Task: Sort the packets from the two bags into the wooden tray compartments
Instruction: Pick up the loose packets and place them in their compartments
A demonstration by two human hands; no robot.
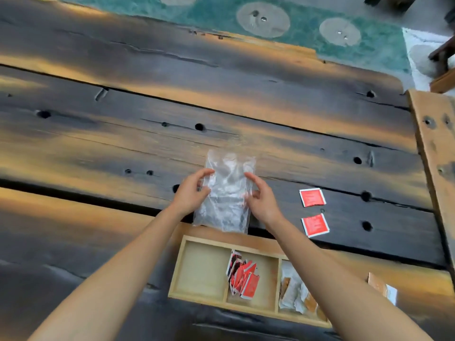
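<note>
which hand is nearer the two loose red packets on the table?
Right. The right hand is at the clear plastic bag's right edge, just left of the red packets; the left hand is on the bag's far side.

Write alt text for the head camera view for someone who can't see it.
Two bare hands, left hand and right hand, hold a clear plastic bag above a dark wooden table. Near the viewer, a three-compartment wooden tray holds red packets in the middle and white and tan packets on the right; two loose red packets lie to the right.
</note>
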